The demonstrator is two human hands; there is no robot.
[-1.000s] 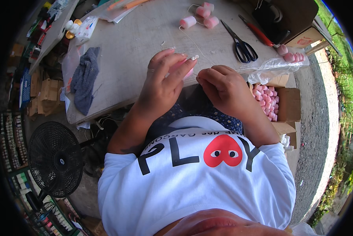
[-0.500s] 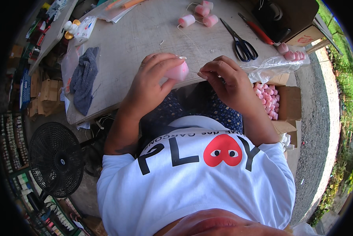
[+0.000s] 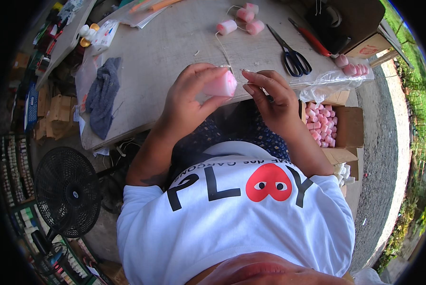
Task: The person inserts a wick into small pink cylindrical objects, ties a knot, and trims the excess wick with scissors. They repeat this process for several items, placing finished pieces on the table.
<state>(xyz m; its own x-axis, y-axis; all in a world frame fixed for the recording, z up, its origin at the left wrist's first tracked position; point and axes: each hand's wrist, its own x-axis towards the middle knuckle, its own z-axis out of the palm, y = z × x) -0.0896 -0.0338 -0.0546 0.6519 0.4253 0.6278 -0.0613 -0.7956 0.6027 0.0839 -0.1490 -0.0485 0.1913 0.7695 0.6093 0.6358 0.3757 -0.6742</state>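
we grip pink piece (image 3: 218, 86) in left hand (image 3: 187, 92), over tabletop (image 3: 160, 57) edge | right hand (image 3: 275, 95) pinches something thin, maybe cord (image 3: 224, 48) | four pieces (image 3: 245, 15) look strung | loose pieces (image 3: 323, 124) left, boxed

Grey flr (image 3: 99, 240) is shaded (sunlit grass (image 3: 409, 50) R).

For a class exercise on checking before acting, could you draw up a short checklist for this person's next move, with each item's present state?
1. Left hand has the pink piece gripped: ok, between thumb and fingers.
2. String passes through that piece: cannot tell.
3. Right hand holds the string: cannot tell, too fine at the fingertips.
4. Scissors clear of string and hands: ok, lying apart to the right of the string.
5. Cardboard box contains pink pieces: ok, many visible.
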